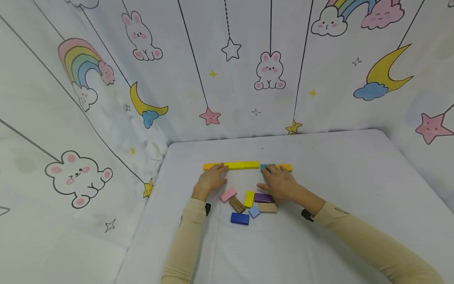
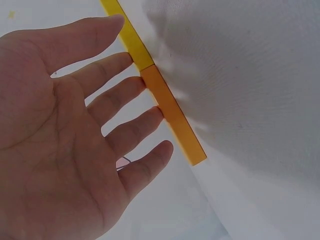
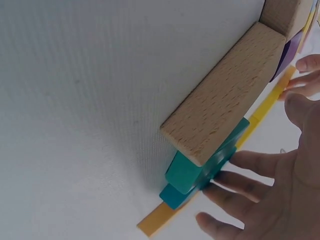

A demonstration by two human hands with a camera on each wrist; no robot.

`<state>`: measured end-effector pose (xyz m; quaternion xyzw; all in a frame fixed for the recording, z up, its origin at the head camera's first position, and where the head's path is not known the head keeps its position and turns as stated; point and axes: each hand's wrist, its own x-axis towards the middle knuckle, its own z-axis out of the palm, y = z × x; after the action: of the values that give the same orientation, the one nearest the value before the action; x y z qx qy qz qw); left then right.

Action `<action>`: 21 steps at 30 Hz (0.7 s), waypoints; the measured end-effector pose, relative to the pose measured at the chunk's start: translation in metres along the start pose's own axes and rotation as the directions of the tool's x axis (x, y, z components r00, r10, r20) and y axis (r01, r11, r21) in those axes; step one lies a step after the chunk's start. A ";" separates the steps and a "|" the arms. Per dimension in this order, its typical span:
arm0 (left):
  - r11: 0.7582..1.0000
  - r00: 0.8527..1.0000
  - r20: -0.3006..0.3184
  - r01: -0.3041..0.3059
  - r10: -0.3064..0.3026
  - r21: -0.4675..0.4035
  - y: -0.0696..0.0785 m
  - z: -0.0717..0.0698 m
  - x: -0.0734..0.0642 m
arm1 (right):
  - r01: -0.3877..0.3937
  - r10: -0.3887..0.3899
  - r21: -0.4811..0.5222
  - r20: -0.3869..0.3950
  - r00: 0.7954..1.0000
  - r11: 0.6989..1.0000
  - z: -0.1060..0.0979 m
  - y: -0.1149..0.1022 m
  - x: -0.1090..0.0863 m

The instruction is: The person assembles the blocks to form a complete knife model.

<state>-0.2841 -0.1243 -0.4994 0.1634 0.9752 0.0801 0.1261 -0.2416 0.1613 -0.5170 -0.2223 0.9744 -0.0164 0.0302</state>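
Observation:
A row of blocks lies across the white table. At its left end is an orange block (image 2: 175,120), joined end to end with a yellow block (image 1: 235,165) and another yellow block (image 1: 252,165). My left hand (image 1: 211,179) has its fingers extended, the fingertips right at the near side of the orange and yellow blocks. Past a small gap lie a teal block (image 1: 263,167) and an orange block (image 1: 286,168). My right hand (image 1: 281,185) reaches to these with spread fingers at the teal block. A plain wooden block (image 3: 225,92) and a green block (image 3: 182,175) lie close before that hand.
Between and below the hands lie loose blocks: a pink block (image 1: 228,195), a brown block (image 1: 237,205), a yellow block (image 1: 249,199), a purple block (image 1: 263,198), a light blue block (image 1: 254,212) and a dark blue block (image 1: 240,218). A patterned cloth (image 1: 241,90) hangs behind.

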 end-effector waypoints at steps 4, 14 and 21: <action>1.000 1.000 0.004 0.000 0.000 0.003 0.000 0.000 0.000 | 0.001 -0.001 0.003 -0.007 1.000 1.000 0.001 0.001 0.003; 1.000 1.000 -0.003 -0.003 0.003 -0.001 0.000 -0.001 0.000 | 0.006 -0.006 0.009 -0.007 1.000 1.000 -0.004 -0.001 0.007; 1.000 1.000 0.006 -0.004 0.004 -0.003 -0.001 0.000 0.001 | 0.000 0.000 0.036 -0.009 1.000 0.999 -0.006 -0.003 0.009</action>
<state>-0.2849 -0.1252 -0.4996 0.1652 0.9744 0.0815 0.1292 -0.2493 0.1549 -0.5111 -0.2217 0.9740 -0.0349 0.0297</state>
